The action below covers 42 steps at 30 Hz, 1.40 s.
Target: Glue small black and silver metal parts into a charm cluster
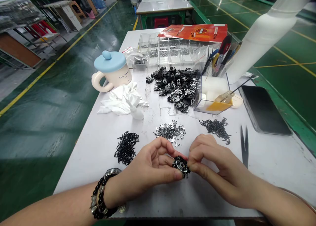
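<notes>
My left hand (pixel 155 165) holds a small black and silver assembly (pixel 181 165) between thumb and fingers over the front of the white table (pixel 153 203). At the right side of that assembly, my right hand (pixel 209 163) is closed in a pinch; whatever lies between its fingertips is hidden. Beyond the hands lies a pile of small silver clips (pixel 170 131). Small black hooked parts form one pile (pixel 126 147) to the left and another (pixel 216 127) to the right. A heap of black and silver assemblies (pixel 179 86) sits farther back.
Tweezers (pixel 244 147) and a phone (pixel 266 109) lie at the right. A clear tool box (pixel 213 104) stands near a tall white bottle (pixel 264 35). At the left are a lidded mug (pixel 118 71), white cloth (pixel 119 99) and a small white bottle (pixel 135 112). Compartment trays (pixel 160 59) stand behind.
</notes>
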Each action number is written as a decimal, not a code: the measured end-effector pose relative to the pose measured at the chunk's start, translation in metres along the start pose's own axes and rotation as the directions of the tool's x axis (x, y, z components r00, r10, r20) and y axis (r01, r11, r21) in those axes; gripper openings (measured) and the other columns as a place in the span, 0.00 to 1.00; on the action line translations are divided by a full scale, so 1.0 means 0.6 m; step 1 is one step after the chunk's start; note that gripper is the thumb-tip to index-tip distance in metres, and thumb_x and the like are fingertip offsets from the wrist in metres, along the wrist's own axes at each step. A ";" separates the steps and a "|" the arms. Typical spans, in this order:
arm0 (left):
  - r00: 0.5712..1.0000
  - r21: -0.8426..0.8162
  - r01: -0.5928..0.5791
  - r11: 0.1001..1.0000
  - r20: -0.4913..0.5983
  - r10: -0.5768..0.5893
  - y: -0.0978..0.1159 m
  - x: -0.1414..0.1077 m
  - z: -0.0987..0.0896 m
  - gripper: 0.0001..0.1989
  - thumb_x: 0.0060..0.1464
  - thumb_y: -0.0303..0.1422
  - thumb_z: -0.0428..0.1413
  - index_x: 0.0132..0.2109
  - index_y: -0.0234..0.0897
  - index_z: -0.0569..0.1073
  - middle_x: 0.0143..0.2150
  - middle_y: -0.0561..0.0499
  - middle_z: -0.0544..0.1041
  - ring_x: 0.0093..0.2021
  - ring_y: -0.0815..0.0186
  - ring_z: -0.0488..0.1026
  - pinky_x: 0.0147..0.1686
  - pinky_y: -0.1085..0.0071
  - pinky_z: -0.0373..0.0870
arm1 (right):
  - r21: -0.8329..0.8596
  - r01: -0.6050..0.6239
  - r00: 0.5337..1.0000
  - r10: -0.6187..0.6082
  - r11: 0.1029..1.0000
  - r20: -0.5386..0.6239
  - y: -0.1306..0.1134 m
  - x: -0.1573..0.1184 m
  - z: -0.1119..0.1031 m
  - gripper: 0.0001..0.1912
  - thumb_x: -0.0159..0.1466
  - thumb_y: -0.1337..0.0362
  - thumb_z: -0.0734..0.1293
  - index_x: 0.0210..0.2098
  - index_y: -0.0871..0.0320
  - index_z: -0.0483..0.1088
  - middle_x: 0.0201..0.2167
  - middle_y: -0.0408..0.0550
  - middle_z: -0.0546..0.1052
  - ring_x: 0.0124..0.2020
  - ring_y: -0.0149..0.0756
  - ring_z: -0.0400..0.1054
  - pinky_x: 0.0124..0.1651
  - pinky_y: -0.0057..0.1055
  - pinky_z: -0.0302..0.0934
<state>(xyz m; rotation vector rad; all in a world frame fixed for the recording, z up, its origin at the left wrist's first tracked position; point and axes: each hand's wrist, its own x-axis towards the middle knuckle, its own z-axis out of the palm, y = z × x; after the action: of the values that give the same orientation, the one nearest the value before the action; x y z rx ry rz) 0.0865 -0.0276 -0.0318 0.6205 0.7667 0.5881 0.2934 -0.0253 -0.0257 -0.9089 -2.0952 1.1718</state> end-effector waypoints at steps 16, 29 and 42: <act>1.000 0.003 -0.004 1.000 -0.012 0.004 -0.001 0.001 -0.001 0.17 0.46 0.23 0.63 0.38 0.35 0.62 0.40 0.52 0.74 0.36 0.76 0.74 0.34 0.84 0.69 | 0.065 -0.041 0.997 0.044 0.997 -0.058 0.003 0.002 0.002 0.05 0.64 0.68 0.62 0.31 0.57 0.66 0.27 0.41 0.66 0.32 0.28 0.61 0.37 0.31 0.53; 1.000 0.024 -0.020 1.000 0.020 0.020 -0.002 0.000 -0.002 0.18 0.47 0.21 0.62 0.39 0.35 0.61 0.42 0.51 0.75 0.36 0.77 0.74 0.33 0.85 0.69 | 0.035 0.018 0.996 -0.014 0.999 -0.086 0.005 -0.002 0.003 0.04 0.63 0.70 0.63 0.32 0.57 0.68 0.26 0.39 0.69 0.31 0.27 0.62 0.39 0.31 0.52; 0.997 -0.023 -0.033 0.999 0.074 0.035 -0.004 0.001 -0.007 0.18 0.49 0.23 0.62 0.41 0.35 0.60 0.42 0.48 0.75 0.38 0.76 0.74 0.37 0.82 0.70 | -0.037 0.165 0.974 -0.169 0.986 -0.148 0.011 -0.004 0.000 0.08 0.62 0.73 0.64 0.38 0.57 0.70 0.26 0.41 0.68 0.30 0.27 0.61 0.37 0.32 0.53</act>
<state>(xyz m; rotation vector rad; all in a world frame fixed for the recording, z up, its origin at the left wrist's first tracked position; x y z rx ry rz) 0.0842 -0.0277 -0.0357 0.6333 0.6800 0.6008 0.2965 -0.0249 -0.0317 -0.7896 -2.0237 0.9631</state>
